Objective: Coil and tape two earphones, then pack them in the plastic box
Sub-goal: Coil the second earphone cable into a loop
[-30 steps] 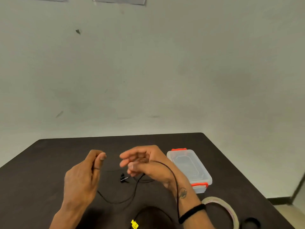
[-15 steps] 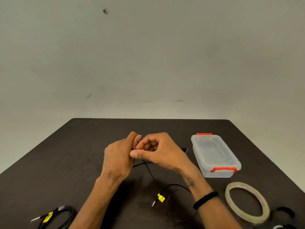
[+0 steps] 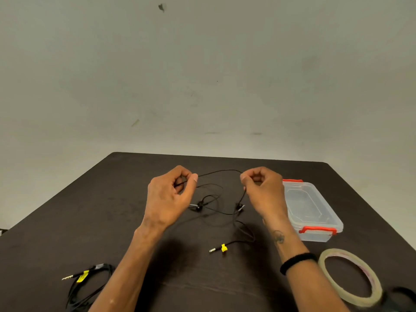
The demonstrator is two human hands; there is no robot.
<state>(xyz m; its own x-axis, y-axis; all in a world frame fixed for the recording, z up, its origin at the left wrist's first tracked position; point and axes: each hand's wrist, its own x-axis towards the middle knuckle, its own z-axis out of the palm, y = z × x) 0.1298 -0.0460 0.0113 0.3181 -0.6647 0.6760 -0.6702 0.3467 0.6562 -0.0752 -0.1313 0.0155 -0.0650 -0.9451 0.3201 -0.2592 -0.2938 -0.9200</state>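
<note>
A black earphone cable [image 3: 219, 171] stretches in an arc between my two hands above the dark table [image 3: 112, 210]. My left hand [image 3: 168, 197] pinches one end of that span and my right hand [image 3: 263, 192] pinches the other. Below them the two earbuds hang near the table, and the cable trails to a jack plug with a yellow tag [image 3: 219, 248]. A second black earphone [image 3: 90, 282], coiled, lies at the front left with its own yellow tag. The clear plastic box [image 3: 315, 212] with red latches stands closed to the right of my right hand.
A roll of clear tape [image 3: 351, 276] lies flat at the front right. A dark object [image 3: 403, 298] sits partly out of frame beside it. A pale wall rises behind the table's far edge.
My hands were together pinching the cable; they have moved apart, drawing a length of cable out between them. The view has shifted slightly.
</note>
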